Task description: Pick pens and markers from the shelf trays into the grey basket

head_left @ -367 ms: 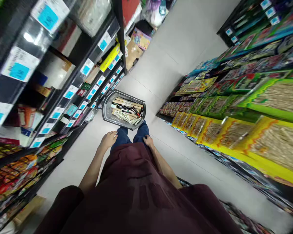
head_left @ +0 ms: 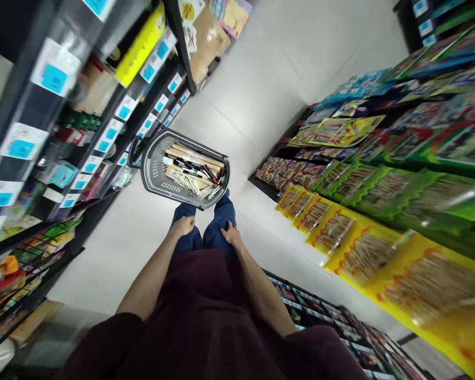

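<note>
My left hand [head_left: 184, 226] is by the left knee of my blue trousers [head_left: 216, 235], its fingers curled in. Whatever may be inside the fingers is hidden. My right hand [head_left: 231, 234] rests on the right leg of the trousers, fingers apart and holding nothing. In front of my knees is a grey shopping basket [head_left: 152, 169] with a dark rim and handle. Inside it lie several markers [head_left: 192, 168], flat tan wooden-looking pieces [head_left: 184, 151] and a bunch of thin pale sticks [head_left: 186, 183]. Neither hand touches the basket.
Shelves with blue-and-white price tags [head_left: 21, 148] stand on the left, close to the basket's handle. On the right, a rack holds yellow packs [head_left: 364, 256] and green packs [head_left: 388, 187]. Pale floor [head_left: 257, 100] runs between them. A cardboard box [head_left: 206, 42] stands beyond the left shelf.
The view has shifted, bringing the basket lower-left and larger. My left hand has moved in against the knee and its fingers have curled. My right hand stays on the leg, its fingers now spread.
</note>
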`<state>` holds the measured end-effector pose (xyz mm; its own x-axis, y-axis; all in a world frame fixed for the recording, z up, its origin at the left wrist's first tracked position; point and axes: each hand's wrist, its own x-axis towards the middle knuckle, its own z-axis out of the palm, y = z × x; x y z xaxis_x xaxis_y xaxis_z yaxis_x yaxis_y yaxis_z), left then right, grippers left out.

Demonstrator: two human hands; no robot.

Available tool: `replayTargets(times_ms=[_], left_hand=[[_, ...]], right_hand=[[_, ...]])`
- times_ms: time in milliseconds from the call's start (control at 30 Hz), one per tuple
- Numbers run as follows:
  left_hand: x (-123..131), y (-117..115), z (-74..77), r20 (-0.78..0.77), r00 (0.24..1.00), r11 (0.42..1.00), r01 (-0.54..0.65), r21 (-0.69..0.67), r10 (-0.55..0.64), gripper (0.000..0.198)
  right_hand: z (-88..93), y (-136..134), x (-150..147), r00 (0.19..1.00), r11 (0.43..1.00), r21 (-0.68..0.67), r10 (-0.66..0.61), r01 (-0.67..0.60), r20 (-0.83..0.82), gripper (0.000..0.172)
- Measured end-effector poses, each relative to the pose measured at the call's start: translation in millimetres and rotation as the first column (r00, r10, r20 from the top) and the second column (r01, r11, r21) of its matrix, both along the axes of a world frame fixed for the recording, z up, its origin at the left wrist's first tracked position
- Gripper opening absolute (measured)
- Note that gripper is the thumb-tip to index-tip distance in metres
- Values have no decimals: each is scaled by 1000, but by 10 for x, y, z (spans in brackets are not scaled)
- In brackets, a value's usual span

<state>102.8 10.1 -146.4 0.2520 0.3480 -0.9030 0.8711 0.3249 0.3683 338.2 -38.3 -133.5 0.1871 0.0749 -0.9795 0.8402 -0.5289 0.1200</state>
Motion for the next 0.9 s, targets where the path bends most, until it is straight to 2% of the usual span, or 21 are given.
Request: replayTargets(times_ms=[133,233,367,533,600,700,800,900], left_hand=[[231,179,-634,-27,1000,1000,9,13,-9,27],[356,344,-1110,-49,998,998,-24,50,27,30],[491,500,-1725,-69,996,996,-47,75,52,32],[680,500,-2387,-8,998,991,-61,118,63,33],[786,475,-2572,18,997,988,-79,132,77,31],[982,468,-2733,-7,994,988,-111,110,113,33],[1172,494,-2781,-87,988,988,-114,105,124,37],[1292,519,-2768,-179,978,987,-79,137,103,42]], right_hand=[[-453,38,126,997,992,-125,41,-33,68,105],[-762,62,187,986,987,-145,93,-73,136,117],[-1046,73,246,976,997,-15,81,-80,201,112],[-1197,129,302,972,980,134,120,-149,200,92],[-1220,192,329,972,974,150,138,-168,192,89],[-1241,314,380,972,967,175,151,-183,181,85],[-1275,431,424,974,965,188,150,-181,171,80],[-1325,517,446,977,967,188,141,-171,163,74]])
